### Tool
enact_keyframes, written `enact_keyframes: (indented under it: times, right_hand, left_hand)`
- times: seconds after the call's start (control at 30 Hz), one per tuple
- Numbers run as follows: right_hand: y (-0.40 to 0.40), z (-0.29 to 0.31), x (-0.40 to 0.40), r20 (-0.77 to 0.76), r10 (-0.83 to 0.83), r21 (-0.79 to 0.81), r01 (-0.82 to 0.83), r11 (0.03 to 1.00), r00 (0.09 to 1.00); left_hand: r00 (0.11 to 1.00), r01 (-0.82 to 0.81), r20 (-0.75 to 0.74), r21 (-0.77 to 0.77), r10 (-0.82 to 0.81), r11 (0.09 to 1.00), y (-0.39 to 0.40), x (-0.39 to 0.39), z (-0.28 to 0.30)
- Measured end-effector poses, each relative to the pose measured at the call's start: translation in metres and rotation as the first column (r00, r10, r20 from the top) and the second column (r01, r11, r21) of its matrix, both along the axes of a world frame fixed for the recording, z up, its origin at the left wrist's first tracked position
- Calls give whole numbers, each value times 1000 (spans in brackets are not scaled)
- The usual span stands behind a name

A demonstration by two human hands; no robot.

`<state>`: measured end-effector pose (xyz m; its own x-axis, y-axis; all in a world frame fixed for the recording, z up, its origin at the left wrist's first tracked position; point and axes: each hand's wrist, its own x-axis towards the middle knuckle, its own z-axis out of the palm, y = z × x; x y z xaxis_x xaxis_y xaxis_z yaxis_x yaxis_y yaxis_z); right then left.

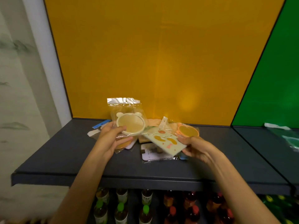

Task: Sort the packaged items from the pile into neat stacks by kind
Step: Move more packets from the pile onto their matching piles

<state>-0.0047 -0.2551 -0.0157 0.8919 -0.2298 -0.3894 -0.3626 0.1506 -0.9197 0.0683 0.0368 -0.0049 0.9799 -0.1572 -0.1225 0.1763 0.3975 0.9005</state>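
Pile (155, 143) of packaged items sat mid-shelf, on the dark shelf (64, 152) against the yellow back panel (145, 54). No neat stacks visible yet, so sorting looked early.

Green panel (278, 78) marked the next bay to the right, with some clear bags on it; contents too blurred to call. Bottles (145, 207) stood on the level below, not part of this.

Left hand (110, 139) held a bagged cream round mirror (130, 125) with bear ears, raised above the left side of the pile, fingers curled round the bag's lower edge, thumb in front.

Right hand (197, 147) gripped a bagged pale-green rectangular mirror (165, 141), tilted, fingers pinching its lower right corner. Just behind it an orange round mirror (188, 130) lay on the pile, same bear-ear shape as the cream one.

Smaller stuff: a dark-printed flat pack (153, 152) under the green one, a blue-edged pack (101, 124) at the back left.

Step in hand, my read: splitting round from rectangular. To do it well, set each kind on its own bare patch of shelf, well apart from the pile, bags flat and edges squared. The bags look slippery, so hold the item inside rather than the loose film. Orange round one probably joins the cream one.
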Motion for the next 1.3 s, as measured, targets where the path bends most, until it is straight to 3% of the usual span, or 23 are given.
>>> enact_keyframes:
  times: [0.23,0.5,0.67,1.03,1.3]
  right_hand:
    - [-51,4,-46,49,-120,169,110,979,992]
    - [-145,-10,-123,147,-329,142,309,940,933]
    - [-221,-13,-184,207,-422,127,403,906,883]
    - [-373,-21,-300,277,-468,73,468,881,839]
    - [-456,-35,-334,306,-509,45,522,852,805]
  left_hand:
    - [997,64,38,5,-64,998,-68,-13,4]
    - [977,204,28,124,-209,971,-181,-62,2]
    - [958,284,5,117,-286,952,-263,-112,2]
    - [934,349,22,154,-356,924,-426,-211,-6]
    - [941,337,-25,164,-337,927,-527,-234,-11]
